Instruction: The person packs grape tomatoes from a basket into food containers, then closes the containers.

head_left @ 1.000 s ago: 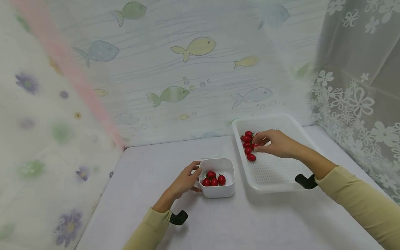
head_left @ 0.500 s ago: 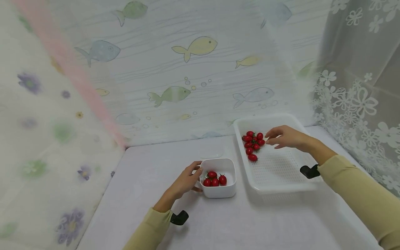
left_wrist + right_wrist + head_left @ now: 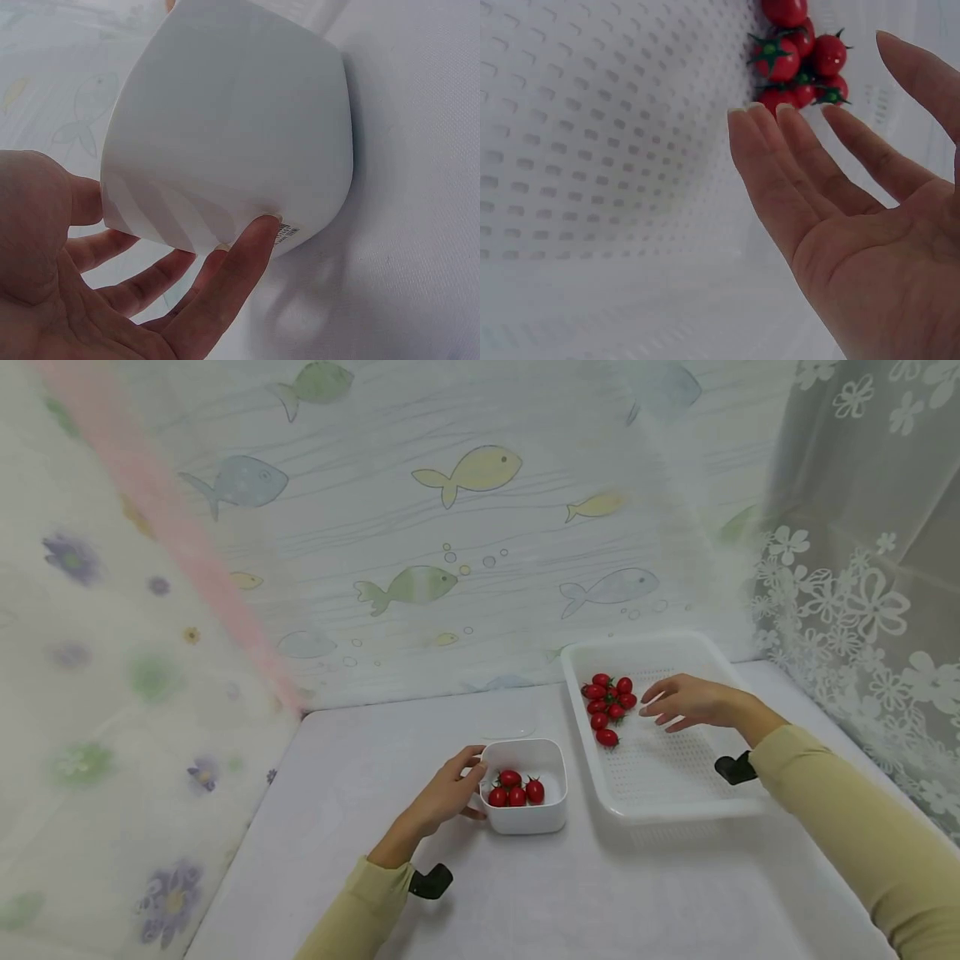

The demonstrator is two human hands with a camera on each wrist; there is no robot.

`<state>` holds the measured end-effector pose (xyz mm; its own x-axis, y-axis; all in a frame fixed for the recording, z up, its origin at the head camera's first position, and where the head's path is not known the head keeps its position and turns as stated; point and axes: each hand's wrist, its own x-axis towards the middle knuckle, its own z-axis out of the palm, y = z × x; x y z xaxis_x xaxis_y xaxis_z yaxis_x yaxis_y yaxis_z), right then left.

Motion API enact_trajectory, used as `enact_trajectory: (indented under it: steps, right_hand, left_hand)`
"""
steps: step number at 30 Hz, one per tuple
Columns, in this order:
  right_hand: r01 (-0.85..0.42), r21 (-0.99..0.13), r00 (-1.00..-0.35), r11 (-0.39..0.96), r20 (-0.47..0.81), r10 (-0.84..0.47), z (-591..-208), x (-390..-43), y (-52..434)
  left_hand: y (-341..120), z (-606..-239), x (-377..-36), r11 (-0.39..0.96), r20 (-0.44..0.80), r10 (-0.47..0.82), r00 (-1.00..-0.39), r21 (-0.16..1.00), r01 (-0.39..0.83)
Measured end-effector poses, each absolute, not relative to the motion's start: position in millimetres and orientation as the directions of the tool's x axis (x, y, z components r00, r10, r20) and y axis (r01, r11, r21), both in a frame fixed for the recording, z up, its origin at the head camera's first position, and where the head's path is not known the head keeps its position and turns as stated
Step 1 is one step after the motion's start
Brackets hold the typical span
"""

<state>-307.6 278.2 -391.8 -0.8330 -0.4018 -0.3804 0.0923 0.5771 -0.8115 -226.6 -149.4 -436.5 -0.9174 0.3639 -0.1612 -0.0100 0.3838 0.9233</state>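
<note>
My left hand (image 3: pixel 444 793) rests against the outside left wall of a small white square box (image 3: pixel 525 820). In the left wrist view, its fingers (image 3: pixel 225 289) touch the box's side (image 3: pixel 240 112) near some small dark print. Several red cherry tomatoes (image 3: pixel 516 789) lie inside the box. My right hand (image 3: pixel 697 702) hovers over a white perforated basket (image 3: pixel 611 806) and holds nothing. Its fingers are spread and relaxed, just right of a cluster of cherry tomatoes (image 3: pixel 607 702) at the basket's left side. Green stems show on those tomatoes (image 3: pixel 776 60) in the right wrist view.
The box and basket stand side by side on a white-covered table (image 3: pixel 360 760). Behind the box lies a thin, clear, rounded object (image 3: pixel 510 732). A fish-patterned curtain (image 3: pixel 465 543) hangs at the back, with a lace curtain (image 3: pixel 847 602) on the right.
My right hand has moved off the tomato cluster to the right, uncovering it, and then dipped slightly lower. My left hand and the box have stayed in place.
</note>
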Motion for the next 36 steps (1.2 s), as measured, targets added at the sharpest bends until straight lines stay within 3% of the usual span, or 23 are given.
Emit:
enact_trajectory:
  steps: [10, 36]
  right_hand:
    - [0.162, -0.792, -0.755, 0.588, -0.484, -0.443, -396.3, -311.0, 258.6]
    - [0.202, -0.806, -0.755, 0.557, -0.49, -0.435, -416.0, -316.8, 224.4]
  left_hand:
    - [-149.4, -436.7, -228.4, 0.378, -0.163, 0.366, -0.916, 0.926, -0.013]
    - [-151.1, -437.6, -229.0, 0.387, -0.17, 0.368, -0.914, 0.922, -0.015]
